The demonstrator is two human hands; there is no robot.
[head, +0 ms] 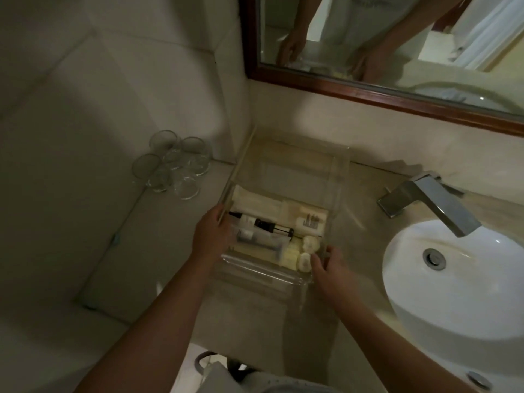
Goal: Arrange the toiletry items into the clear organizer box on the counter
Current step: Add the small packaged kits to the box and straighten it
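The clear box (pixel 255 275) sits on the bench (pixel 170 251) between the glasses (pixel 173 165) and the sink (pixel 453 279), with the bottles (pixel 249 222) and round soaps (pixel 307 245) already lying in its near half. The left hand (pixel 211 236) curls round the box's left wall and the right hand (pixel 329 268) grips its near right corner, though blur hides the fingertips. To square it up well, I'd slide it flat and slowly, both sides held evenly, so nothing inside rolls.

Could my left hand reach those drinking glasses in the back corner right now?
Probably yes: the left hand grips the clear box at its left wall, and only bare counter lies between it and the glasses; it would have to let go.
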